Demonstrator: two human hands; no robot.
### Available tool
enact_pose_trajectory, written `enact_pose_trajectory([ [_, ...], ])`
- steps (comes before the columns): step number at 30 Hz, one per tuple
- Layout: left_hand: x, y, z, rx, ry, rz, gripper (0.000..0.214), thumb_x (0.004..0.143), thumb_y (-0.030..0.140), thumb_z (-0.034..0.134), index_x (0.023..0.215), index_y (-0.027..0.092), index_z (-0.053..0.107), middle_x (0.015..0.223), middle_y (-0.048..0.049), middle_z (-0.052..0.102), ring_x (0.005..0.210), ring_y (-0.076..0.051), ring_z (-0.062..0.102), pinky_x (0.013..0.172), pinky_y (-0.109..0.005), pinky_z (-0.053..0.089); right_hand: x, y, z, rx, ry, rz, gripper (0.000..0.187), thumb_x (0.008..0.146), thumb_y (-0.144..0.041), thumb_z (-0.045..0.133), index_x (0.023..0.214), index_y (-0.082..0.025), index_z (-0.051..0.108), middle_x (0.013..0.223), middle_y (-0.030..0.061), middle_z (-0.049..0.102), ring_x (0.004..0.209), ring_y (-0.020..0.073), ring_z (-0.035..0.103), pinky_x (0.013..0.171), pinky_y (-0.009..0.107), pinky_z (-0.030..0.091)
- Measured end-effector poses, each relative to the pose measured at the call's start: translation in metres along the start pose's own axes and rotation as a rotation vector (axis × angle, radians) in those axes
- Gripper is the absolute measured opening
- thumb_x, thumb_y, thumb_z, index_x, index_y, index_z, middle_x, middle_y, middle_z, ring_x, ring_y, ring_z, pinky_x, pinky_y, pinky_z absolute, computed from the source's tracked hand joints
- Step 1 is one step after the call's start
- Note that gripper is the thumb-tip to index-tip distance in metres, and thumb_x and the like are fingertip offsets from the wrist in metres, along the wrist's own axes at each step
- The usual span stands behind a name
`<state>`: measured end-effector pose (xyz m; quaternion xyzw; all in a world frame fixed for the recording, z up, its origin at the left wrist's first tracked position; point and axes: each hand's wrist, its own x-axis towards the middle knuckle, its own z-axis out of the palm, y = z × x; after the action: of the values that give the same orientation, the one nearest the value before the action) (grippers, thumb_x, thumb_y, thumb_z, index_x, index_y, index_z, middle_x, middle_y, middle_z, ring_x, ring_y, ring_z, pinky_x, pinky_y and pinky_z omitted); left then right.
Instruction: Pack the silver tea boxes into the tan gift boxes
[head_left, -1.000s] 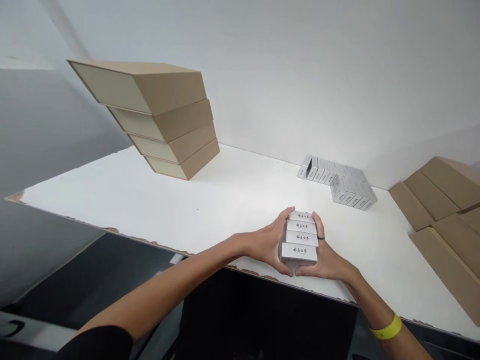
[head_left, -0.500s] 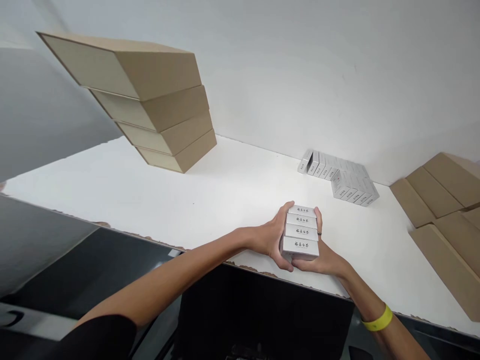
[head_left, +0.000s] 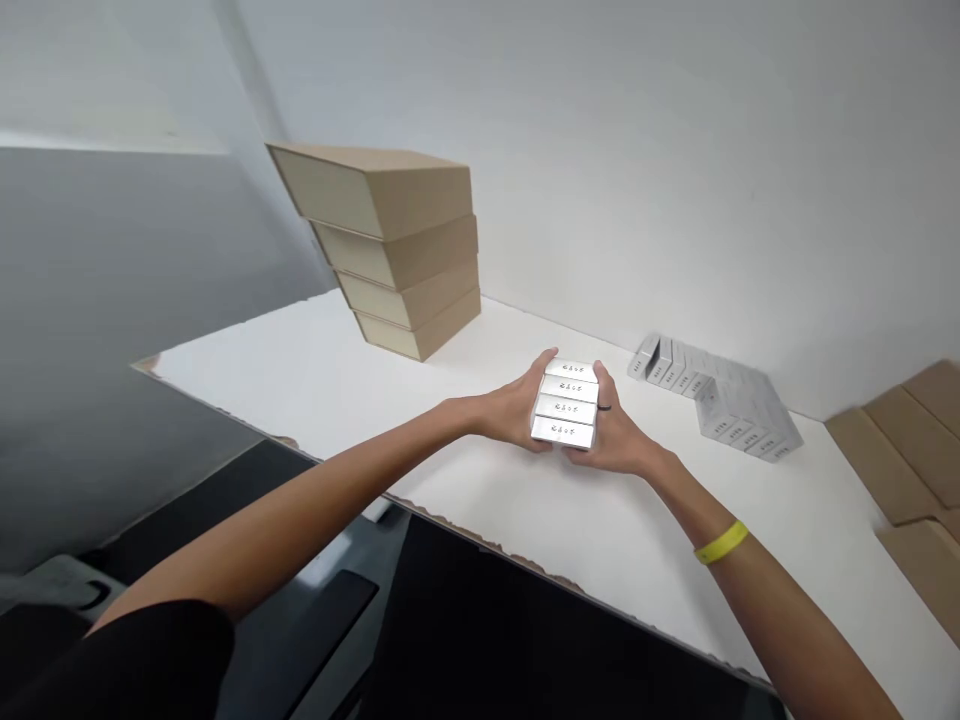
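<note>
Between my two hands is a row of several small white boxes (head_left: 566,408), pressed side by side, with dark printed characters on their upward faces. My left hand (head_left: 517,408) clasps the row from the left, thumb at the near end and fingers along the side. From the right, my right hand (head_left: 616,428) grips the same boxes, a dark ring on one finger. The boxes are over the white tabletop (head_left: 465,490); whether they touch it I cannot tell.
A leaning stack of several tan cardboard boxes (head_left: 424,200) stands back left. Against the wall at right are more small white boxes (head_left: 742,405) in rows. Brown cardboard boxes (head_left: 911,445) lie at the far right. The table's near edge (head_left: 487,545) is chipped.
Both hands have carried the row of white boxes away from the near edge, further over the table. My view has swung to the left, so everything sits further right.
</note>
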<state>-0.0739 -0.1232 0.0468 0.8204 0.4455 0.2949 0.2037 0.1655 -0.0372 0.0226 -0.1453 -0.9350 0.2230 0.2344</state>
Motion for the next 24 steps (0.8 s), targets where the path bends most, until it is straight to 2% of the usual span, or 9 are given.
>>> enact_pose_trajectory([
  [2, 0.001, -0.017, -0.021, 0.132, 0.073, -0.003, 0.132, 0.066, 0.033, 0.085, 0.161, 0.014, -0.006, 0.136, -0.0231, 0.058, 0.124, -0.039, 0.062, 0.106, -0.059, 0.051, 0.037, 0.013, 0.010, -0.083, 0.049, -0.076, 0.138, 0.080, -0.038, 0.081, 0.161, -0.021, -0.030, 0.167, 0.0236, 0.014, 0.155, 0.0361, 0.026, 0.125, 0.059, 0.036],
  [5, 0.001, -0.040, -0.046, 0.237, 0.140, -0.017, 0.106, 0.071, 0.029, 0.082, 0.154, 0.010, 0.019, 0.147, -0.0321, 0.048, 0.131, -0.044, 0.057, 0.109, -0.062, 0.049, 0.081, 0.027, 0.022, -0.185, 0.114, -0.131, 0.101, 0.091, -0.046, 0.075, 0.166, -0.024, 0.012, 0.167, 0.0190, 0.019, 0.154, 0.0407, 0.026, 0.123, 0.065, 0.034],
  [7, -0.004, -0.052, -0.056, 0.281, 0.129, -0.017, 0.086, 0.075, 0.022, 0.076, 0.148, 0.009, 0.032, 0.155, -0.0342, 0.041, 0.146, -0.046, 0.045, 0.119, -0.065, 0.039, 0.094, 0.034, 0.028, -0.224, 0.120, -0.145, 0.071, 0.098, -0.047, 0.068, 0.158, -0.022, 0.038, 0.165, 0.0158, 0.028, 0.154, 0.0416, 0.026, 0.123, 0.069, 0.031],
  [10, -0.019, -0.062, -0.062, 0.292, 0.037, -0.013, 0.066, 0.079, 0.006, 0.061, 0.143, 0.011, 0.044, 0.162, -0.0283, 0.042, 0.161, -0.039, 0.028, 0.129, -0.060, 0.027, 0.092, 0.040, 0.031, -0.227, 0.058, -0.172, 0.040, 0.105, -0.029, 0.054, 0.144, -0.019, 0.055, 0.161, 0.0156, 0.039, 0.156, 0.0368, 0.027, 0.127, 0.069, 0.025],
  [14, -0.034, -0.055, -0.061, 0.236, -0.042, -0.040, 0.065, 0.080, -0.003, 0.046, 0.143, 0.012, 0.050, 0.167, -0.0233, 0.039, 0.165, -0.034, 0.021, 0.127, -0.058, 0.034, 0.070, 0.035, 0.020, -0.165, -0.046, -0.195, 0.046, 0.101, -0.008, 0.040, 0.139, -0.024, 0.060, 0.162, 0.0111, 0.042, 0.159, 0.0271, 0.027, 0.132, 0.061, 0.021],
  [17, -0.036, -0.040, -0.060, 0.158, 0.016, -0.091, 0.062, 0.081, -0.002, 0.045, 0.140, 0.014, 0.055, 0.166, -0.0188, 0.043, 0.163, -0.030, 0.026, 0.130, -0.055, 0.030, 0.059, 0.024, 0.005, -0.112, -0.036, -0.126, 0.049, 0.098, -0.006, 0.042, 0.139, -0.025, 0.059, 0.161, 0.0083, 0.044, 0.158, 0.0246, 0.029, 0.133, 0.058, 0.020],
  [19, -0.036, -0.029, -0.059, 0.096, 0.137, -0.161, 0.058, 0.084, 0.002, 0.046, 0.139, 0.016, 0.055, 0.167, -0.0144, 0.043, 0.163, -0.026, 0.028, 0.135, -0.050, 0.022, 0.054, 0.018, -0.001, -0.072, 0.049, -0.015, 0.047, 0.099, -0.010, 0.044, 0.143, -0.024, 0.056, 0.162, 0.0102, 0.041, 0.158, 0.0253, 0.027, 0.133, 0.058, 0.019],
  [21, -0.035, -0.021, -0.056, 0.021, 0.322, -0.292, 0.051, 0.093, 0.010, 0.043, 0.142, 0.018, 0.052, 0.169, -0.0120, 0.040, 0.163, -0.026, 0.024, 0.136, -0.050, 0.018, 0.052, 0.015, 0.001, -0.012, 0.169, 0.146, 0.046, 0.104, -0.022, 0.050, 0.149, -0.021, 0.049, 0.161, 0.0143, 0.041, 0.155, 0.0297, 0.031, 0.130, 0.061, 0.026],
  [24, -0.025, -0.015, -0.048, -0.148, 0.544, -0.569, 0.042, 0.107, 0.032, 0.036, 0.143, 0.017, 0.051, 0.161, -0.0153, 0.048, 0.154, -0.033, 0.039, 0.128, -0.056, 0.033, 0.057, 0.014, 0.014, 0.137, 0.277, 0.397, 0.048, 0.106, -0.045, 0.057, 0.146, -0.019, 0.051, 0.145, 0.0143, 0.054, 0.133, 0.0296, 0.055, 0.113, 0.057, 0.048],
])
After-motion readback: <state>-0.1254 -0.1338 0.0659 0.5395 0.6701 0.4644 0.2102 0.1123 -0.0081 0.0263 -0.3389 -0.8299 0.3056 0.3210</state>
